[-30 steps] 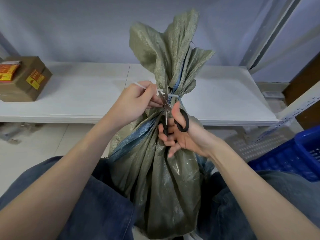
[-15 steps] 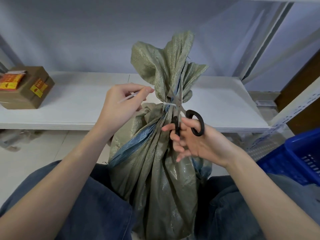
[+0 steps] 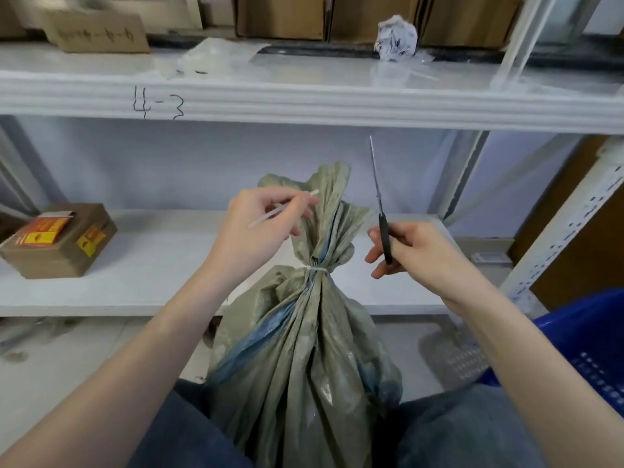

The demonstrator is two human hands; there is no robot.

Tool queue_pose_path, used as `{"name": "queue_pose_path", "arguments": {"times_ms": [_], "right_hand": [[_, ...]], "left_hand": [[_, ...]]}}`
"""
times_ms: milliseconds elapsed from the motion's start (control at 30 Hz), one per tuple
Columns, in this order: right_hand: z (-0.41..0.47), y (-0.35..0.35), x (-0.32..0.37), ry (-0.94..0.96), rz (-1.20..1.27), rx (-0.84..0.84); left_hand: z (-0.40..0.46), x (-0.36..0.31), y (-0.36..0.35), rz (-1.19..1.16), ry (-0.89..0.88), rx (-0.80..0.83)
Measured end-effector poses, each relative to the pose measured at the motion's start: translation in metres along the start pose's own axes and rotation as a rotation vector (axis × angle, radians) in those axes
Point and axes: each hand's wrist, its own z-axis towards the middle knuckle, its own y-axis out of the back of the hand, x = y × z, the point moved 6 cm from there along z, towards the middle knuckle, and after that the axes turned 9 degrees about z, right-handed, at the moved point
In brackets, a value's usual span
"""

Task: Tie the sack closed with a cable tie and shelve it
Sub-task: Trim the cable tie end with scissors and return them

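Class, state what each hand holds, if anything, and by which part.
The left hand pinches a loose white tie strip near its middle. The right hand grips the scissors by their black handles.

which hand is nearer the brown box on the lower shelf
Left. The left hand is over the shelf's middle, to the right of the box; the right hand, holding scissors, is farther right, beyond the sack.

Olive-green woven plastic sack [image 3: 304, 359] with blue stripe, cinched by white cable tie [image 3: 315, 270]. Black-handled scissors [image 3: 383, 224], silver blades. Brown cardboard box [image 3: 57, 241], orange/yellow labels. White metal shelf [image 3: 304, 99], black "4-3" handwritten. Blue perforated plastic crate [image 3: 594, 352].
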Motion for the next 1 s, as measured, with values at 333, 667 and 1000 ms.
{"name": "queue_pose_path", "arguments": {"times_ms": [333, 667, 1000], "right_hand": [[0.03, 0.069, 0.093, 0.313, -0.301, -0.436], [0.096, 0.105, 0.147, 0.36, -0.613, -0.692], [0.168, 0.093, 0.15, 0.211, -0.726, -0.58]], "left_hand": [[0.045, -0.072, 0.002, 0.113, -0.206, -0.103], [0.118, -0.115, 0.004, 0.079, -0.332, -0.293], [0.178, -0.094, -0.011, 0.095, -0.336, -0.249]]}}
